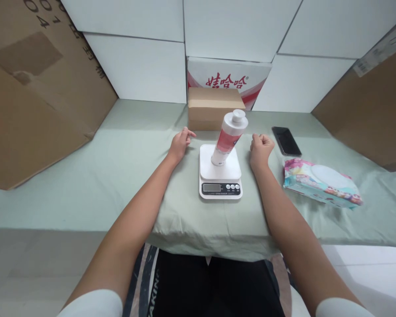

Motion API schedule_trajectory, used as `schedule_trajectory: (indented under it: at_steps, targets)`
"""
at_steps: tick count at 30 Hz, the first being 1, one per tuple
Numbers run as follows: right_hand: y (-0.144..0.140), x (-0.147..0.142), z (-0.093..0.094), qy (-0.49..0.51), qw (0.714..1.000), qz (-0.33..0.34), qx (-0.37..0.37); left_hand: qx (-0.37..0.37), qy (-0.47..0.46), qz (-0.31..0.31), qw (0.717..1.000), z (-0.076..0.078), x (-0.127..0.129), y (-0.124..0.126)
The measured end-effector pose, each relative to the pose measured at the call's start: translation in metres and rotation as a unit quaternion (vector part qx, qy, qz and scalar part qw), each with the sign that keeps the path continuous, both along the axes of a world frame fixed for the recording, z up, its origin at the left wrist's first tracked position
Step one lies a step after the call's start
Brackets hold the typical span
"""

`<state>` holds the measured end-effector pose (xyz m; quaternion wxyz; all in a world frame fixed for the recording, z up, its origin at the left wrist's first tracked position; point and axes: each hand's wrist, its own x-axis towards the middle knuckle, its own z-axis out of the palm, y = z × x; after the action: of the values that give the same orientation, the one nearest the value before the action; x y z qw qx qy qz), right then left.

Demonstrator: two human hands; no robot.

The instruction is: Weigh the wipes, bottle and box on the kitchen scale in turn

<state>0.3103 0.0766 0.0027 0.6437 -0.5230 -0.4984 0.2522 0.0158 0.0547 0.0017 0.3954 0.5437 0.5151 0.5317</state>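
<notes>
A white bottle with a red label and a white cap stands on the platform of a white kitchen scale in the middle of the green-clothed table. My left hand rests on the cloth just left of the scale, fingers loosely curled, holding nothing. My right hand rests on the cloth just right of the scale, fingers curled into a loose fist with nothing in it. Neither hand touches the bottle or the scale.
A small brown carton sits behind the scale, with a white red-lettered box behind it. A black phone and a pack of wet wipes lie to the right. Large cardboard sheets flank both sides.
</notes>
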Motion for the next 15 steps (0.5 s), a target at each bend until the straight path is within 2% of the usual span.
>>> schedule_trajectory:
  at_steps: [2,4,7,10,13,15]
  targets:
    - [-0.008,-0.005,0.007,-0.029,0.998,0.033,0.039,-0.004,0.002,0.000,1.000,0.002,0.000,-0.001]
    - [-0.018,-0.012,0.015,-0.062,0.991,0.102,0.064,-0.012,0.010,0.002,1.000,0.004,0.000,-0.003]
    - [-0.031,-0.024,0.025,-0.106,0.966,0.221,0.083,-0.020,0.024,0.005,1.000,0.007,0.001,-0.006]
    - [-0.042,-0.033,0.030,-0.139,0.939,0.307,0.072,-0.022,0.032,0.005,0.999,0.008,0.001,-0.006]
    - [-0.047,-0.039,0.031,-0.166,0.923,0.347,0.025,-0.019,0.030,0.002,0.999,0.008,0.001,-0.007]
    - [-0.046,-0.038,0.030,-0.163,0.926,0.339,0.008,-0.016,0.028,-0.002,0.999,0.008,0.001,-0.006]
